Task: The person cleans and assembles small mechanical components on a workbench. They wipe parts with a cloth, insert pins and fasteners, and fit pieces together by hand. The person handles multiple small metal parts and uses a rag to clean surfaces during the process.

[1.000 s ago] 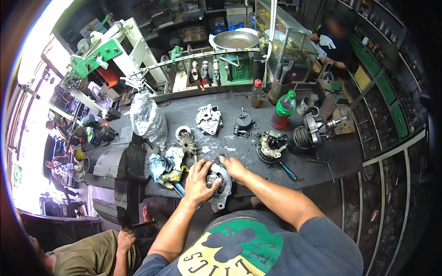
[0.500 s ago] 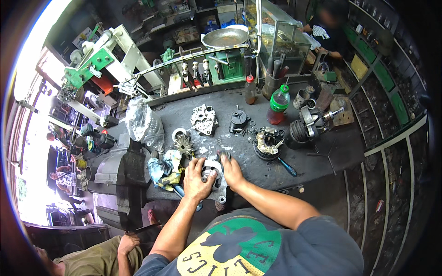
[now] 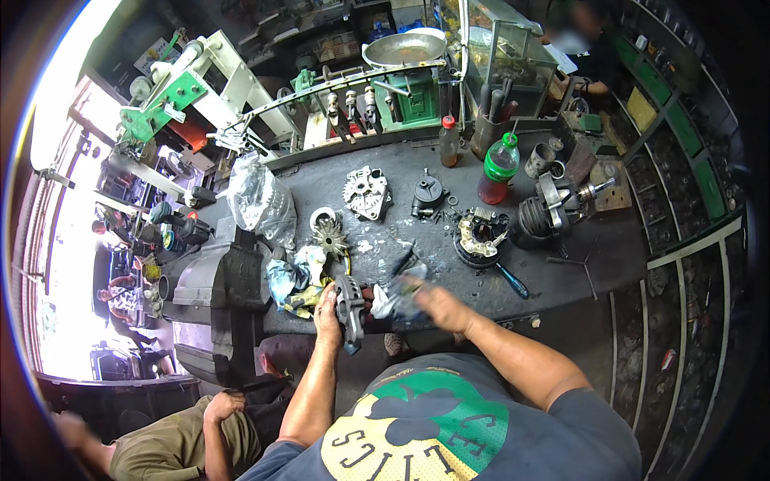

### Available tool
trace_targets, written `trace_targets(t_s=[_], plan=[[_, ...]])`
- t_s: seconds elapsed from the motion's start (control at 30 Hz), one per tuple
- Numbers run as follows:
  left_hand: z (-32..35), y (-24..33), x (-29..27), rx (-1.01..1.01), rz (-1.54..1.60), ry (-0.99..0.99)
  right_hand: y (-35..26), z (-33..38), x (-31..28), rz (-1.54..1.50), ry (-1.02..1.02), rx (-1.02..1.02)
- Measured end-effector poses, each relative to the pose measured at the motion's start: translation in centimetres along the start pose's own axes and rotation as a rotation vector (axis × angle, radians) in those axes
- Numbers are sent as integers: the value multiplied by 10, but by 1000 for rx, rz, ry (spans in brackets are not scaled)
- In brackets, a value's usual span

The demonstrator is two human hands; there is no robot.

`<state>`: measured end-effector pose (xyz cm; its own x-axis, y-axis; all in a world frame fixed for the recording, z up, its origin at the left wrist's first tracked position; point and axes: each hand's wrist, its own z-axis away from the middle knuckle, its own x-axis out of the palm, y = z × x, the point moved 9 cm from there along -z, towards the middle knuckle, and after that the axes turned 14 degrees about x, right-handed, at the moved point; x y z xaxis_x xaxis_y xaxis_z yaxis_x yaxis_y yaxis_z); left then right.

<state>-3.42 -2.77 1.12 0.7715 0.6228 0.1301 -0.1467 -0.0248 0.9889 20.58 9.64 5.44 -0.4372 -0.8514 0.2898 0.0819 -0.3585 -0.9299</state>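
Two hands at the near edge of the dark counter [image 3: 561, 264]. Left hand [image 3: 327, 313] is closed round a grey metal housing [image 3: 350, 309], held on edge over the counter lip. Right hand [image 3: 437, 309] is blurred, bunched on a rag [image 3: 397, 297] just beside the housing. Risks, as I judge: housing is past the edge with one hand on it, so a hard wipe could knock it down. Rag may snag on the housing or sweep the loose bits near the toothed fan disc [image 3: 330, 238].

Left hand [image 3: 327, 314] clenched, right hand [image 3: 437, 307] blurred
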Motion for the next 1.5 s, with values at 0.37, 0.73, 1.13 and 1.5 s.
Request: trace_targets(t_s=[0.37,0.73,1.13,1.5], plan=[[20,31,32,34,427,-200,-79,-18,63,675,-83,-21],[28,53,44,-30,523,-42,-84,5,56,1092,57,-1],[16,-50,71,-481,148,140,68,-33,-44,760,103,258],[-11,-81,57,-247,-237,343,-63,18,-49,504,624,44]])
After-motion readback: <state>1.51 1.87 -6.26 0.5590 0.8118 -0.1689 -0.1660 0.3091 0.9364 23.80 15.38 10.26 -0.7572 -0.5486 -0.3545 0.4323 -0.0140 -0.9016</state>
